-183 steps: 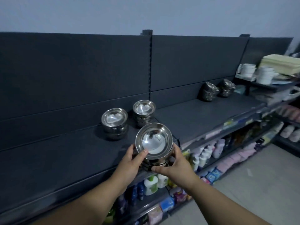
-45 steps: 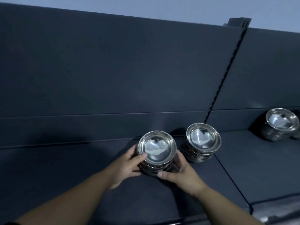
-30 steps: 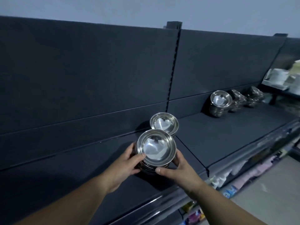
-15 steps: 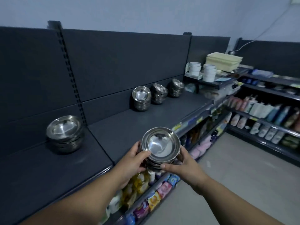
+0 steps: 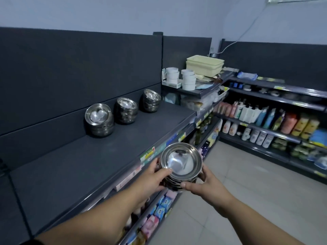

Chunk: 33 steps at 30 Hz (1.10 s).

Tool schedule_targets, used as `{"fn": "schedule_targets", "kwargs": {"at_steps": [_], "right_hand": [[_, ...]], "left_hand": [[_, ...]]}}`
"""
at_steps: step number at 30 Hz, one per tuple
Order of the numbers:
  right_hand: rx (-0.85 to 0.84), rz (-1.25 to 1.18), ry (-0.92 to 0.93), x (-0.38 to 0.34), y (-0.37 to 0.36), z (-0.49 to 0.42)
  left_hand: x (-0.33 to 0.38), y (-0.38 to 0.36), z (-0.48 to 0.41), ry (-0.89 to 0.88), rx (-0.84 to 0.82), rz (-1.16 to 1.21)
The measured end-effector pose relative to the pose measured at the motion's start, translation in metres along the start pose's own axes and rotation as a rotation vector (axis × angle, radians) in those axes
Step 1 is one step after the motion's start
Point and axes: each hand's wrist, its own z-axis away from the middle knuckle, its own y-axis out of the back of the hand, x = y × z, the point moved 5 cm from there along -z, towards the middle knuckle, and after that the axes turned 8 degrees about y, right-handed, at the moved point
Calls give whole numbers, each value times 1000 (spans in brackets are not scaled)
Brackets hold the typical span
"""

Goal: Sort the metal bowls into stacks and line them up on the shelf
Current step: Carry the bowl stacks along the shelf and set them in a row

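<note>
I hold a stack of metal bowls (image 5: 180, 162) in the air, just off the front edge of the dark shelf (image 5: 99, 156). My left hand (image 5: 152, 179) grips its left side with the thumb on the top rim. My right hand (image 5: 203, 184) grips the right side and underside. Three more bowl stacks stand in a row against the shelf's back panel: a near stack (image 5: 99, 120), a middle stack (image 5: 126, 110) and a far stack (image 5: 151, 100).
A raised shelf (image 5: 200, 90) past the far stack carries white cups (image 5: 189, 79) and cream trays (image 5: 204, 65). Bottles (image 5: 265, 117) fill shelves across the tiled aisle (image 5: 247, 183). Packets (image 5: 159, 209) sit on lower shelves beneath my hands.
I lifted the held stack off the shelf's left section and carried it right along the aisle. The view swung right; the three stacks at the back now appear closer.
</note>
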Motion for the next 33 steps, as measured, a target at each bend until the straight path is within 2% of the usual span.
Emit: {"fn": "schedule_targets", "kwargs": {"at_steps": [6,12,18,23,33], "right_hand": [[17,2,37,-11,14,-109],[-40,60,51,-29,19,-225],[-116,142,65,-19,23,-314],[-223,131,79,0,28,-379],[-507,234,143,22,45,-495]], "left_hand": [[44,28,-104,-46,-24,29],[99,67,-189,-63,-79,45],[110,95,-259,-57,-46,62],[111,104,-308,-57,70,123],[113,98,-366,-103,485,222]]}}
